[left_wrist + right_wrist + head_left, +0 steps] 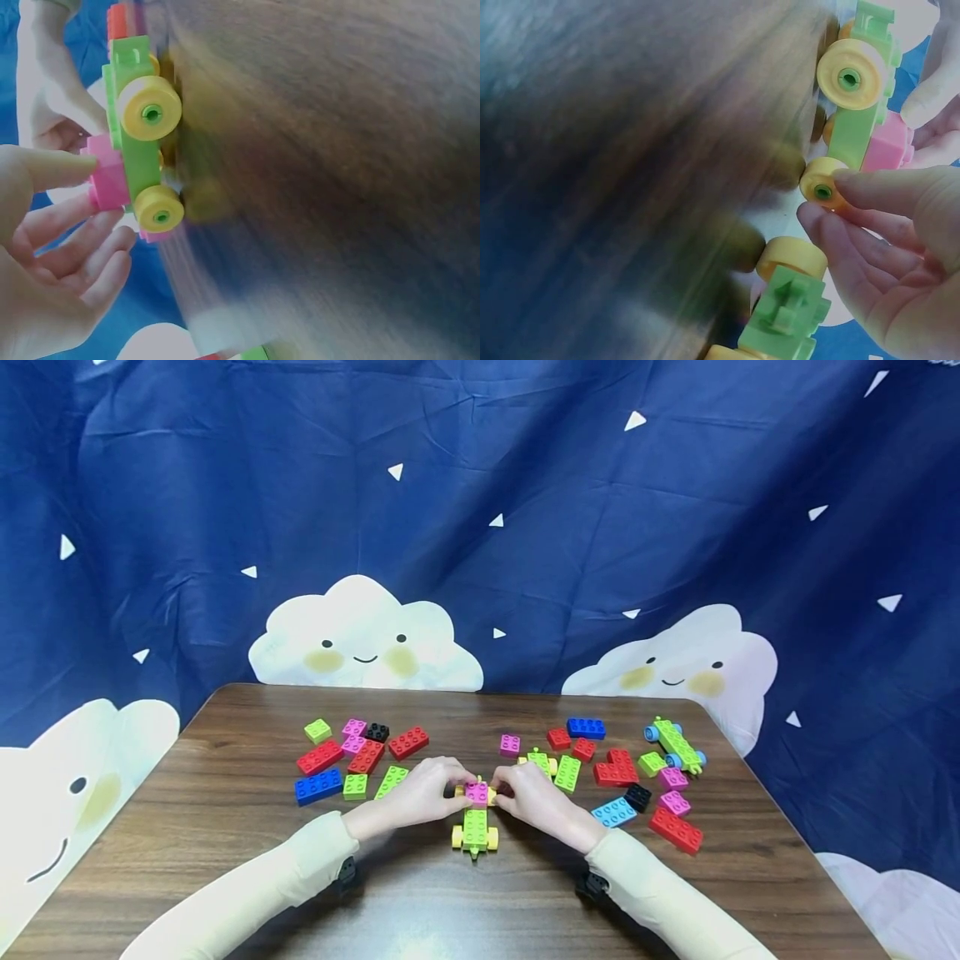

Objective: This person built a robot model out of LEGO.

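Note:
A lime-green toy car base (476, 831) with yellow wheels stands at the middle of the table, and a pink brick (476, 794) sits on its far end. My left hand (426, 789) pinches that pink brick; the left wrist view shows the thumb and index finger against it. On the other side, my right hand (536, 795) grips the far right yellow wheel (823, 193) between thumb and fingers. Beyond the right hand is a second lime-green car base (538, 762) with yellow wheels, partly hidden by that hand.
Loose bricks lie on both sides, among them a blue brick (318, 787) and a red brick (320, 757) at left. To the right are a light-blue brick (613, 812), a long red brick (677, 830) and a green car base with blue wheels (676, 745).

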The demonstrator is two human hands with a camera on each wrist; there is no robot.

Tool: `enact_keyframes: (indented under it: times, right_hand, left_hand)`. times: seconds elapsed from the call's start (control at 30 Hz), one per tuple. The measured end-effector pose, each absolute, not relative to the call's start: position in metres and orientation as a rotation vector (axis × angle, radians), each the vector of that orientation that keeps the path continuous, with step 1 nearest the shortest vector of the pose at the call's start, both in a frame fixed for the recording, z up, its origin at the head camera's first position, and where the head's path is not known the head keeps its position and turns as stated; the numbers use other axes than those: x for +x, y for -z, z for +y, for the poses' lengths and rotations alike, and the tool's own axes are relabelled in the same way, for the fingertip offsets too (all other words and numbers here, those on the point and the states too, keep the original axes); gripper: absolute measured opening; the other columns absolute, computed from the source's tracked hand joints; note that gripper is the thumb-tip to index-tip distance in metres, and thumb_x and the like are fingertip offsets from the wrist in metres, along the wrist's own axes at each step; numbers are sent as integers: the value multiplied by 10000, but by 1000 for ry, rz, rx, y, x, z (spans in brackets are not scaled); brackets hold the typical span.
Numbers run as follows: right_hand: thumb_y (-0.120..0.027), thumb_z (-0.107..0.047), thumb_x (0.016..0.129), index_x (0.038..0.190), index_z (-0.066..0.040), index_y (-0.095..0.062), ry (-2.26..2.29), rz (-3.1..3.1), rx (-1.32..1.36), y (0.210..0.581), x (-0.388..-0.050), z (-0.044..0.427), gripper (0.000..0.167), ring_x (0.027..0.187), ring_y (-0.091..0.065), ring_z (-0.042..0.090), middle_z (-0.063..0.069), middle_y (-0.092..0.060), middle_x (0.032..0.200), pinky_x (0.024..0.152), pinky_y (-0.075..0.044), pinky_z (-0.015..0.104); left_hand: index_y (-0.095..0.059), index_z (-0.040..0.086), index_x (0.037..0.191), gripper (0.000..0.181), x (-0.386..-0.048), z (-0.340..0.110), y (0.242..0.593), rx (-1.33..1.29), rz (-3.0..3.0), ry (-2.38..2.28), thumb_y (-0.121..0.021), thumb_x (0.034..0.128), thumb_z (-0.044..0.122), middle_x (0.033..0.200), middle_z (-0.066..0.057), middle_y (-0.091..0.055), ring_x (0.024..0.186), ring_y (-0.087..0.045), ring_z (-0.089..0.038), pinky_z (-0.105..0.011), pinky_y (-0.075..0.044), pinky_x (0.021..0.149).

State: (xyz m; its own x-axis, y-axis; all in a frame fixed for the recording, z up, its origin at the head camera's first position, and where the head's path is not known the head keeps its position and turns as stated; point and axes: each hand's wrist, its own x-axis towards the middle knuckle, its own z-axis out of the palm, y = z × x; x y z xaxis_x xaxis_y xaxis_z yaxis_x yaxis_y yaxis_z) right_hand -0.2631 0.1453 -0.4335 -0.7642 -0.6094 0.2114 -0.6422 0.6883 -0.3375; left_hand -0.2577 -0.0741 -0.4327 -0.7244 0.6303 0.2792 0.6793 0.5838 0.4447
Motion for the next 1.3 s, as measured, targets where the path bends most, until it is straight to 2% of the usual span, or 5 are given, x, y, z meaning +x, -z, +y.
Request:
enact_keyframes:
  times: [0.2, 0.43, 0.63, 0.9, 1.3]
  right_hand:
    - [-745, -73, 847, 879, -78, -711, -621, -2830, 1033, 434, -264, 145, 47, 674, -586, 56, 37, -733, 806, 626, -503, 188]
    - [-746, -76, 848, 879, -80, -698, -600, -2827, 1043, 434, -264, 145, 57, 682, -610, 82, 41, -731, 807, 625, -503, 190]
    - [-748, -67, 842, 867, -76, -691, -580, -2805, 1062, 434, -265, 144, 62, 687, -618, 102, 40, -726, 799, 620, -497, 198]
    - [-745, -76, 848, 871, -77, -687, -577, -2830, 1059, 433, -263, 144, 63, 688, -605, 125, 57, -731, 817, 620, -484, 203]
    - [-742, -63, 846, 871, -69, -687, -554, -2822, 1085, 432, -265, 144, 61, 676, -588, 86, 49, -725, 805, 621, -491, 208]
  left_hand:
    - [-761, 52, 1094, 282, -259, -74, 428, -1051, -2790, 952, -777, 852, 195, 986, -69, -749, 870, -683, -202, -225, -518, 726]
    - [-761, 82, 1037, 259, -260, -74, 429, -919, -2832, 1105, -804, 826, 224, 959, -51, -778, 877, -727, -174, -307, -586, 782]
    - [-764, 97, 1042, 248, -258, -74, 428, -864, -2848, 1138, -795, 836, 232, 962, -43, -779, 880, -726, -168, -307, -585, 772]
    - [-763, 77, 1001, 217, -257, -71, 428, -892, -2843, 1091, -810, 818, 183, 938, -58, -778, 858, -723, -180, -280, -581, 763]
    - [-748, 48, 978, 198, -256, -69, 425, -920, -2840, 1047, -806, 817, 149, 935, -83, -772, 852, -718, -208, -275, -575, 757]
